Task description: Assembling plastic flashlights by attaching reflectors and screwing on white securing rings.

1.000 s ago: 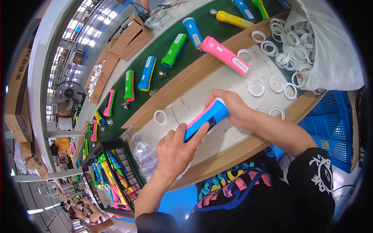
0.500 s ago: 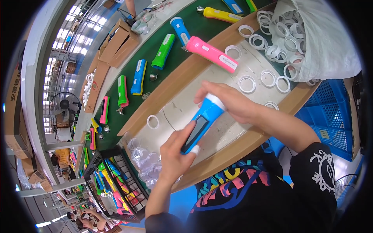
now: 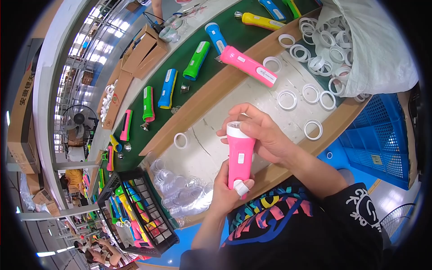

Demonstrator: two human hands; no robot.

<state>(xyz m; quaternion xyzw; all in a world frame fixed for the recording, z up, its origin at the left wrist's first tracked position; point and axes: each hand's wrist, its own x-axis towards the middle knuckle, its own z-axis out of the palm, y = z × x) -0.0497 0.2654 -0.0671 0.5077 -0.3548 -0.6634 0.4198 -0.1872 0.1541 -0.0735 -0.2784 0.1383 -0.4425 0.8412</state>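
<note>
Pink plastic flashlight (image 3: 240,152) flares toward white rim (image 3: 234,132).

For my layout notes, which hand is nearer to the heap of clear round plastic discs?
Left. The left hand is just right of the heap; the right hand is farther off, up and right.

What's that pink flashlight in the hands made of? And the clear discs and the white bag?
Flashlight: probably hard plastic, smooth with a soft shine.
Clear discs: likely thin plastic, glossy and see-through.
White bag: maybe plastic or cloth, dull, with soft folds.
</note>
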